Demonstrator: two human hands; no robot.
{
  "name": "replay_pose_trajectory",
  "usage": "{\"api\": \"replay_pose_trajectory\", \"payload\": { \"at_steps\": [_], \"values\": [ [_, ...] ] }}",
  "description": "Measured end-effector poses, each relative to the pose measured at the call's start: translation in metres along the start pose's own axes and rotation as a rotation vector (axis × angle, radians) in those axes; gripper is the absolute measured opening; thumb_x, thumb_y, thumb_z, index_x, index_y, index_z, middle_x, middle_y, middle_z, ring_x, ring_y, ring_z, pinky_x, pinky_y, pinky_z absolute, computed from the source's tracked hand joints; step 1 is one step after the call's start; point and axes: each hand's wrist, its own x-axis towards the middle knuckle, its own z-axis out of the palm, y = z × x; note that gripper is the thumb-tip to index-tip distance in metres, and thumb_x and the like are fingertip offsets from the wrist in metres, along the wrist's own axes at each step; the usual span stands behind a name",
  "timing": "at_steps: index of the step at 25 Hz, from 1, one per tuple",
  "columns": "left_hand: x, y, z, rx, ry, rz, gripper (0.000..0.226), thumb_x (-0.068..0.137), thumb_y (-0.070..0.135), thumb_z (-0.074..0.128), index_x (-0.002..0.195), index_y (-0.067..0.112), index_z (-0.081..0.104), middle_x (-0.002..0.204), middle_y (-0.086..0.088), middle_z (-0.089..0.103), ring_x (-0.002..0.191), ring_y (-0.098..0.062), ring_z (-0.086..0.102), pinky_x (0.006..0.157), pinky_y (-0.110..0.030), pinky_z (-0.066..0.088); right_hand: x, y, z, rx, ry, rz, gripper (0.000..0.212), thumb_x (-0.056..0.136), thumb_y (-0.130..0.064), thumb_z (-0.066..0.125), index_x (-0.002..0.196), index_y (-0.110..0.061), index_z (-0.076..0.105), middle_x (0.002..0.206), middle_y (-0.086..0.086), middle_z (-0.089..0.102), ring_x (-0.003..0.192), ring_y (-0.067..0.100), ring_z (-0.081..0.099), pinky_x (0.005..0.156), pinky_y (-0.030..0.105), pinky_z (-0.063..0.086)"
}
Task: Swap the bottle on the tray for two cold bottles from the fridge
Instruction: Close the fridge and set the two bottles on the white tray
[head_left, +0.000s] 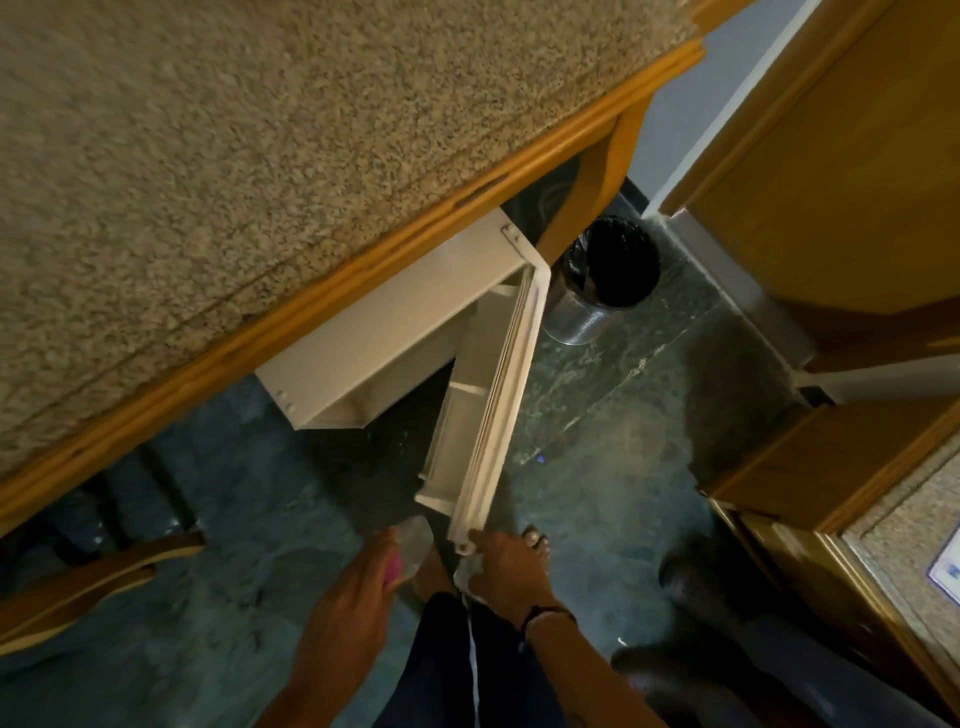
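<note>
Here, we take the white fridge (374, 332) under the granite counter (234, 156) as our landmark. Below its left corner, our left hand (358, 582) wraps its fingers around a clear bottle (413, 543) with a pink cap, held just left of the open fridge door (488, 400). Our right hand (506, 566) touches the door's free lower corner, fingers curled against its edge. Right of the fridge, a bin (602, 280) with a black liner stands on the dark stone floor (613, 415).
</note>
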Motion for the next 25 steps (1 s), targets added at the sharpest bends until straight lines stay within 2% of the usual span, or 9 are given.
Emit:
{"api": "replay_pose_trajectory", "payload": {
  "at_steps": [2, 4, 7, 9, 11, 13, 15, 21, 25],
  "values": [
    [-0.001, -0.013, -0.011, 0.075, -0.009, -0.031, 0.085, 0.112, 0.049, 0.009, 0.119, -0.006, 0.074, 0.105, -0.020, 0.080, 0.085, -0.029, 0.081, 0.070, -0.037, 0.065, 0.014, -0.030, 0.000, -0.060, -0.035, -0.114, 0.050, 0.101, -0.027, 0.055, 0.150, -0.023, 0.048, 0.148, 0.011, 0.052, 0.139, 0.032, 0.049, 0.115, 0.039, 0.037],
    [-0.003, -0.032, -0.024, 0.098, 0.032, -0.057, 0.085, 0.111, 0.049, 0.008, 0.120, -0.005, 0.073, 0.103, -0.019, 0.081, 0.083, -0.029, 0.081, 0.070, -0.039, 0.065, 0.034, -0.062, -0.001, -0.139, -0.036, -0.194, 0.048, 0.101, -0.026, 0.054, 0.149, -0.023, 0.049, 0.147, 0.013, 0.051, 0.136, 0.035, 0.050, 0.113, 0.042, 0.040],
    [0.007, -0.059, -0.035, 0.160, 0.148, -0.044, 0.079, 0.112, 0.047, 0.012, 0.122, -0.003, 0.072, 0.108, -0.018, 0.080, 0.090, -0.027, 0.080, 0.085, -0.031, 0.060, 0.066, -0.105, -0.007, -0.226, -0.011, -0.297, 0.048, 0.102, -0.023, 0.055, 0.150, -0.027, 0.049, 0.151, 0.012, 0.049, 0.138, 0.034, 0.050, 0.116, 0.043, 0.041],
    [0.018, -0.074, -0.035, 0.158, 0.229, -0.041, 0.075, 0.112, 0.047, 0.018, 0.124, -0.005, 0.070, 0.114, -0.021, 0.078, 0.098, -0.029, 0.079, 0.094, -0.032, 0.056, 0.086, -0.129, -0.013, -0.262, -0.003, -0.337, 0.045, 0.105, -0.022, 0.052, 0.149, -0.027, 0.050, 0.148, 0.013, 0.049, 0.136, 0.036, 0.051, 0.116, 0.045, 0.043],
    [0.032, -0.087, -0.032, 0.098, 0.240, -0.058, 0.062, 0.111, 0.041, 0.033, 0.127, -0.008, 0.068, 0.118, -0.025, 0.075, 0.102, -0.034, 0.077, 0.093, -0.038, 0.061, 0.101, -0.150, -0.018, -0.293, 0.013, -0.379, 0.046, 0.105, -0.020, 0.051, 0.150, -0.027, 0.048, 0.147, 0.014, 0.048, 0.135, 0.040, 0.051, 0.115, 0.048, 0.044],
    [0.048, -0.095, -0.028, 0.091, 0.236, -0.073, 0.041, 0.100, 0.021, 0.061, 0.129, -0.008, 0.065, 0.117, -0.027, 0.075, 0.100, -0.037, 0.077, 0.089, -0.043, 0.063, 0.112, -0.164, -0.020, -0.361, 0.016, -0.419, 0.050, 0.106, -0.022, 0.051, 0.154, -0.029, 0.042, 0.149, 0.016, 0.045, 0.135, 0.043, 0.049, 0.115, 0.050, 0.043],
    [0.060, -0.099, -0.025, 0.062, 0.214, -0.083, 0.047, 0.087, 0.004, 0.081, 0.130, -0.004, 0.065, 0.114, -0.025, 0.075, 0.096, -0.036, 0.077, 0.084, -0.041, 0.064, 0.121, -0.171, -0.021, -0.447, 0.019, -0.441, 0.052, 0.107, -0.024, 0.049, 0.157, -0.031, 0.036, 0.150, 0.019, 0.040, 0.135, 0.045, 0.046, 0.114, 0.053, 0.042],
    [0.066, -0.099, -0.020, 0.031, 0.260, -0.049, 0.050, 0.083, 0.001, 0.082, 0.130, -0.007, 0.065, 0.119, -0.025, 0.075, 0.100, -0.035, 0.077, 0.086, -0.040, 0.063, 0.126, -0.165, -0.033, -0.460, 0.110, -0.443, 0.056, 0.104, -0.016, 0.051, 0.157, -0.026, 0.034, 0.149, 0.021, 0.038, 0.133, 0.045, 0.046, 0.110, 0.052, 0.047],
    [0.055, -0.083, -0.033, -0.012, 0.237, -0.069, 0.052, 0.084, 0.004, 0.083, 0.132, -0.003, 0.065, 0.120, -0.022, 0.075, 0.103, -0.033, 0.077, 0.086, -0.038, 0.063, 0.094, -0.154, -0.066, -0.357, 0.234, -0.450, 0.038, 0.098, -0.018, 0.058, 0.136, -0.014, 0.053, 0.129, 0.018, 0.056, 0.114, 0.041, 0.063, 0.095, 0.047, 0.057]
  ]
}}
